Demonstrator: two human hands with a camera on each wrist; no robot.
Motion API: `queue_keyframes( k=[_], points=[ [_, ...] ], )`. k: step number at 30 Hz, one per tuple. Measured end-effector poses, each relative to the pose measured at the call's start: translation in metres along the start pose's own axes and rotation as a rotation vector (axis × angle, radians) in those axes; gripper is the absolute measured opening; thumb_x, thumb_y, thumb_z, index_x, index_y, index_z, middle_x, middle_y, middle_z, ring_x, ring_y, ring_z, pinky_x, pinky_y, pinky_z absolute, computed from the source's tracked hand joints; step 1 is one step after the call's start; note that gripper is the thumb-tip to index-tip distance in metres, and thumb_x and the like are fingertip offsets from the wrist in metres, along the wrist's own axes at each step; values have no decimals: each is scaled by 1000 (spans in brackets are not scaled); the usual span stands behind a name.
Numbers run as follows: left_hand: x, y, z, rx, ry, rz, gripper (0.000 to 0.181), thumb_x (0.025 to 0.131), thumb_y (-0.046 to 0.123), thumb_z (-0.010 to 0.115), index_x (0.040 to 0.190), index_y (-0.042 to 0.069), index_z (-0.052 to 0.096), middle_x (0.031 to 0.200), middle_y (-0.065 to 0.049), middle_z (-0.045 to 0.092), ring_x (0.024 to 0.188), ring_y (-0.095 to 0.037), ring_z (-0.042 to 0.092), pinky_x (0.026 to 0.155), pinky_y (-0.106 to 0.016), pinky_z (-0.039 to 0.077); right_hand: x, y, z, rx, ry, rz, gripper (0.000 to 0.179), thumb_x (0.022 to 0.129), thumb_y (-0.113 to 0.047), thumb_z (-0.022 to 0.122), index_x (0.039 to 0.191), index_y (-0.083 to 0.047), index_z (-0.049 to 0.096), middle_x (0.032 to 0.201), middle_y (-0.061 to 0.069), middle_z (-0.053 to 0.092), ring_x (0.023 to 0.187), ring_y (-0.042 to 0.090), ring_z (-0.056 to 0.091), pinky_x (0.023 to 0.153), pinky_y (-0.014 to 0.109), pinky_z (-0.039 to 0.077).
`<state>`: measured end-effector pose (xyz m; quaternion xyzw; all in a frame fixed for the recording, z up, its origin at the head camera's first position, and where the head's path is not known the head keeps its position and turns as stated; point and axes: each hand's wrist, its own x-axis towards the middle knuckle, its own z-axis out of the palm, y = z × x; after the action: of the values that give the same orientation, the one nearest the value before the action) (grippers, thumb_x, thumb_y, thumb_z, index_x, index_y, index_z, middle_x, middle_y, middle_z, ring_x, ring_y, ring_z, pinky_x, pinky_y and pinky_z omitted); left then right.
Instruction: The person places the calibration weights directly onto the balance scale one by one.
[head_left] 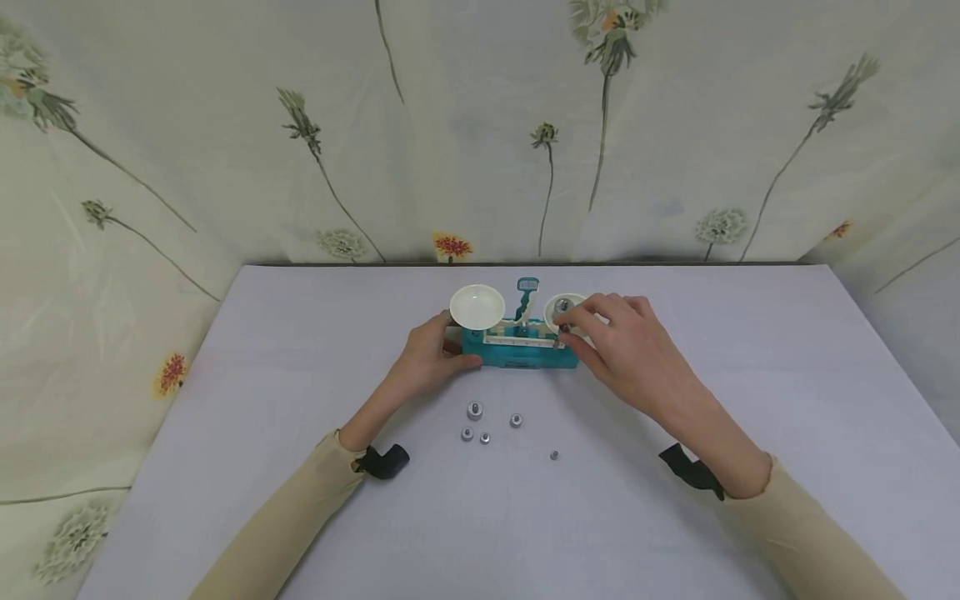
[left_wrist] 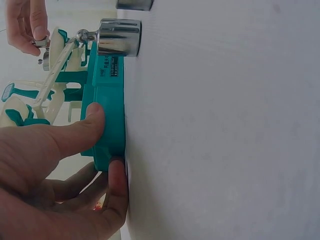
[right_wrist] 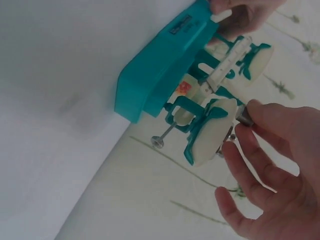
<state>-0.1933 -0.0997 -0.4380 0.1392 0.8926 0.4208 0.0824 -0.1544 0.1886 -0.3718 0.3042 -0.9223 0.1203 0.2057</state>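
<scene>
A teal balance scale with two white pans stands near the table's back edge. My left hand grips the left end of its base, thumb on the front and fingers round the end, beside the raised left pan. Over the lower right pan, my right hand pinches a small metal weight between thumb and index finger. Another metal weight sits in that pan, partly hidden by the fingers in the head view. Whether the pinched weight touches the pan, I cannot tell.
Several knobbed metal weights stand on the white table before the scale, including a larger one and a tiny one farther right. Behind the table's back edge hangs a flowered curtain. Dark straps sit at both wrists.
</scene>
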Motion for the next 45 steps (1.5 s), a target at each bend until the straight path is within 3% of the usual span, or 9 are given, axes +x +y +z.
queue_keyframes(
  k=[22, 45],
  points=[
    [-3, 2, -1, -3, 0, 10, 70, 87, 24, 81, 147, 11, 46, 142, -13, 61, 104, -28, 73, 89, -39, 61, 1, 6, 4, -62, 25, 16, 21, 88, -23, 80, 107, -20, 73, 99, 3, 70, 112, 30, 60, 108, 69, 32],
    [-1, 1, -1, 1, -1, 9, 70, 87, 24, 81, 147, 11, 46, 143, -14, 60, 106, -29, 72, 90, -40, 61, 4, 7, 4, -53, 5, 24, 21, 88, -22, 80, 108, -20, 73, 101, 3, 72, 114, 30, 60, 110, 72, 30]
  ],
)
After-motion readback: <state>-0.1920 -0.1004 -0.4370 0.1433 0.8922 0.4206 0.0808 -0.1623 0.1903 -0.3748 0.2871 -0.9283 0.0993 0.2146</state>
